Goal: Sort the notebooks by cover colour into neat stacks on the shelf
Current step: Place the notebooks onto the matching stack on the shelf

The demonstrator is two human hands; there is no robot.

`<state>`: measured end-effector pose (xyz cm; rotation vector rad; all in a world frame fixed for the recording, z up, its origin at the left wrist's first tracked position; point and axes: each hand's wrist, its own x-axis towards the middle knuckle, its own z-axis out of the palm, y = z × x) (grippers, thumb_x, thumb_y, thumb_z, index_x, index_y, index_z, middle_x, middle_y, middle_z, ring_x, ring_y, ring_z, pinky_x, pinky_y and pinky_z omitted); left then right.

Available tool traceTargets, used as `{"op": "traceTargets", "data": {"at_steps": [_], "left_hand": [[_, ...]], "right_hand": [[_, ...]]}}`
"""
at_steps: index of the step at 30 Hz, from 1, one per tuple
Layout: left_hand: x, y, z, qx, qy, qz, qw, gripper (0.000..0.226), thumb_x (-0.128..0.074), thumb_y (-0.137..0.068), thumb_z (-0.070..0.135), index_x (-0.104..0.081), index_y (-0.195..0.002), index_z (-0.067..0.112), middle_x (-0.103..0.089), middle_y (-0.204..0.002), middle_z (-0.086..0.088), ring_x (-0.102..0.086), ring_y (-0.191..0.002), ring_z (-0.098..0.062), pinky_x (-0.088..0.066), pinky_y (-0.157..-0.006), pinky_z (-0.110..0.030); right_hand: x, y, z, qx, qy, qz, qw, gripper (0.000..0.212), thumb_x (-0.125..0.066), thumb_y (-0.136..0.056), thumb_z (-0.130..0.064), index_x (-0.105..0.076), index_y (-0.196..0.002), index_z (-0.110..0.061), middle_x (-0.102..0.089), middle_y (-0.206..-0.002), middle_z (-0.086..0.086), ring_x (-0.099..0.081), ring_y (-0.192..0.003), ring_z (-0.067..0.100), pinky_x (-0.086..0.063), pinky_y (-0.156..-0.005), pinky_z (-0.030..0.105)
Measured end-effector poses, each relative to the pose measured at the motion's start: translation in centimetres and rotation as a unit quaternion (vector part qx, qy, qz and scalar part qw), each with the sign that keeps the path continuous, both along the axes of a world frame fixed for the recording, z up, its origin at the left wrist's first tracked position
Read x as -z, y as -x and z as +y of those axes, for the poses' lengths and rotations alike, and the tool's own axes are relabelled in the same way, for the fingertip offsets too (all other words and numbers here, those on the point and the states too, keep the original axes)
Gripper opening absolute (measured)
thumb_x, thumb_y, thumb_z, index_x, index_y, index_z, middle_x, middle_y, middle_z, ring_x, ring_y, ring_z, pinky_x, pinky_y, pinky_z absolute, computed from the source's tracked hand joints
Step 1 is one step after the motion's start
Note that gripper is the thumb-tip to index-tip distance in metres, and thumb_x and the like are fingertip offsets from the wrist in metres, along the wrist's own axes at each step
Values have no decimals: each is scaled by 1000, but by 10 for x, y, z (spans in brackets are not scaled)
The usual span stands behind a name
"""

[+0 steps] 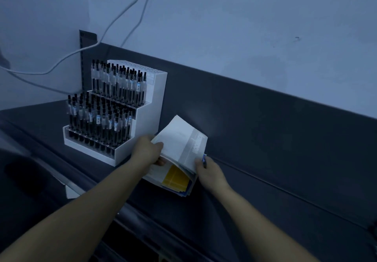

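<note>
Dimly lit, one dark shelf (pixel 265 159) carries a single white pen display (pixel 148 107) with two stepped tiers of black-capped pens (pixel 114 86), too many and too closely packed to count. Just to the right of the pen display, and nearly touching its front corner, lies one loose pile of notebooks (pixel 184 188). How many notebooks it holds cannot be told, as only thin edges show. One yellow cover (pixel 176 177) lies exposed in the pile, with blue edges peeping out beneath it. Several pale notebooks (pixel 179 137) from the top are lifted and tilted up like an opened lid, their far edge rising towards the display's side.

Two bare hands work the pile. The left hand (pixel 148 149), on the side nearest the pen display, grips the raised bundle's left edge, thumb on top and fingers curled beneath. The right hand (pixel 208 172), on the side away from the display, pinches the bundle's lower right corner, fingers narrowly closed on it. Above and behind the display, two pale cables (pixel 126 9) hang across the wall.
</note>
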<state>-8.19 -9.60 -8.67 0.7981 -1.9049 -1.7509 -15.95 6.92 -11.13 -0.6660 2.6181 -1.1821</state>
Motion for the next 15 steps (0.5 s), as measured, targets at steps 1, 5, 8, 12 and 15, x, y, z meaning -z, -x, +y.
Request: {"op": "traceTargets", "data": {"at_steps": [1,5,8,12,15], "left_hand": [[-2,-1,8,5,-17,14,1000,23,-47,-98,6,-53,-119,0,-59,-80,-18,-58,-52,-26,-51,-38,-25],[-5,-2,49,19,-39,43,998,17,-49,-98,7,-52,-114,4,-59,-84,-16,-56,-52,-24,-49,-39,-26],[-5,-1,87,30,-30,62,997,17,-48,-98,6,-55,-111,0,-57,-77,-16,-53,-47,-23,-45,-37,-24],[-2,-2,148,63,8,68,996,15,-46,-98,6,-55,-109,3,-58,-74,-17,-52,-45,-23,-42,-36,-24],[8,-4,196,92,36,54,994,18,-43,-100,9,-55,-112,9,-60,-76,-16,-53,-46,-23,-42,-39,-27]], "right_hand": [[-3,-2,6,17,29,-27,999,42,-38,-100,-43,-51,-125,-11,-57,-117,2,-52,-101,16,-39,-82,27],[-10,-8,39,55,168,-180,968,44,-45,-97,-48,-53,-121,-12,-61,-105,2,-58,-82,16,-48,-64,26],[-13,-11,73,100,250,-200,942,40,-53,-93,-41,-56,-115,-8,-64,-98,6,-60,-72,19,-46,-51,25],[-17,-20,132,122,282,-57,950,18,-51,-95,-19,-51,-113,-17,-60,-100,-8,-57,-86,6,-45,-63,20],[-17,-30,177,124,254,26,959,20,-44,-96,-17,-44,-114,-25,-60,-103,-12,-59,-97,14,-50,-81,33]]}}
